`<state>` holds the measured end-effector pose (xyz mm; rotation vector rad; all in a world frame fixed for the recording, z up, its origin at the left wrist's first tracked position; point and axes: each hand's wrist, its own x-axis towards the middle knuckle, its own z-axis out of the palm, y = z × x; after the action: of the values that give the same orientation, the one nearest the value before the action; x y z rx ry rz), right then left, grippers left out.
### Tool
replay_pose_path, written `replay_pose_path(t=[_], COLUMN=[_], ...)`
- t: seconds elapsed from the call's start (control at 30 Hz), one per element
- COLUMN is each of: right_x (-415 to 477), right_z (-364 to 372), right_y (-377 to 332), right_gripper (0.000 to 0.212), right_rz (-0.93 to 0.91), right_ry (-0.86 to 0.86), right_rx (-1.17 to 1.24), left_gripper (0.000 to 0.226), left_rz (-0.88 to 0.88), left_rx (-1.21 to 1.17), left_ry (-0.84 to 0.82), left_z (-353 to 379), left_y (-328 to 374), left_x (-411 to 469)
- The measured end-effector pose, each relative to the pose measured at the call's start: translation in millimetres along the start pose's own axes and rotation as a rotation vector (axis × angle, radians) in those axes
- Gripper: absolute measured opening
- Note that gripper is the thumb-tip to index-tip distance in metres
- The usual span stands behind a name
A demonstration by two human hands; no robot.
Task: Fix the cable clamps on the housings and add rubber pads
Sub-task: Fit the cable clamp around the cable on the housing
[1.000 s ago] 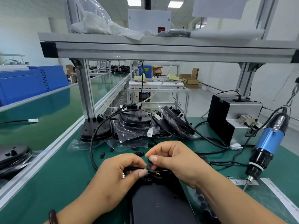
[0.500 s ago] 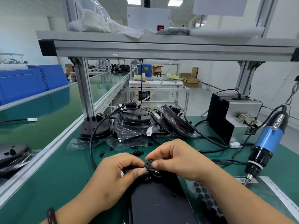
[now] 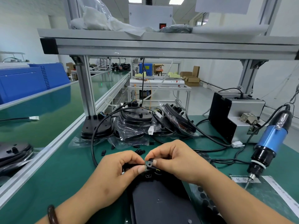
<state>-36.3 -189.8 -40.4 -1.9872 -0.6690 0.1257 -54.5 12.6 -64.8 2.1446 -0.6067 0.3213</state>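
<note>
The right hand (image 3: 175, 159) pinches a small black clamp (image 3: 149, 164) over the housing's (image 3: 158, 204) far end. The left hand (image 3: 116, 173) pinches the cable (image 3: 92, 143) beside it. The clamp looks light, stiff and easily dropped, so a fingertip grip on its sides suits it.

A factory assembly hall. A green-matted worktop (image 3: 48, 175) sits under an aluminium-profile shelf frame (image 3: 161, 46), beside a long green conveyor line (image 3: 103, 81) running back through the room. A blue electric screwdriver (image 3: 271, 139) is at the right, black housings (image 3: 134, 120) in plastic bags are stacked behind, and blue crates (image 3: 24, 81) and cardboard boxes (image 3: 191, 79) stand farther off.
</note>
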Motion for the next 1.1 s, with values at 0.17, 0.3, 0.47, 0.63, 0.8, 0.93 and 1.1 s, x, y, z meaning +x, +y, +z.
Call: replay_pose_path(t=[0.17, 0.3, 0.47, 0.63, 0.8, 0.93, 1.1], right_x=[-1, -1, 0, 1, -1, -2, -1], right_z=[-5, -2, 3, 5, 5, 5, 7], right_y=[1, 3, 5, 3, -1, -3, -6], right_gripper=[0.025, 0.011, 0.004, 0.020, 0.017, 0.015, 0.018], right_rz=[0.069, 0.077, 0.151, 0.186, 0.160, 0.165, 0.165], right_ry=[-0.077, -0.056, 0.022, 0.009, -0.045, -0.079, -0.072], right_rx=[0.042, 0.113, 0.195, 0.135, 0.143, 0.121, -0.017], left_gripper=[0.021, 0.024, 0.020, 0.026, 0.024, 0.028, 0.031], left_rz=[0.017, 0.029, 0.051, 0.031, -0.021, -0.014, 0.003], left_rx=[0.026, -0.041, -0.110, -0.080, -0.068, -0.078, -0.061], left_ry=[0.029, 0.035, 0.046, 0.047, 0.032, 0.024, -0.023], left_z=[2, 3, 3, 2, 1, 0, -1], left_y=[-1, -1, 3, 5, 3, 3, 3], left_x=[-2, -1, 0, 0, 2, 2, 1])
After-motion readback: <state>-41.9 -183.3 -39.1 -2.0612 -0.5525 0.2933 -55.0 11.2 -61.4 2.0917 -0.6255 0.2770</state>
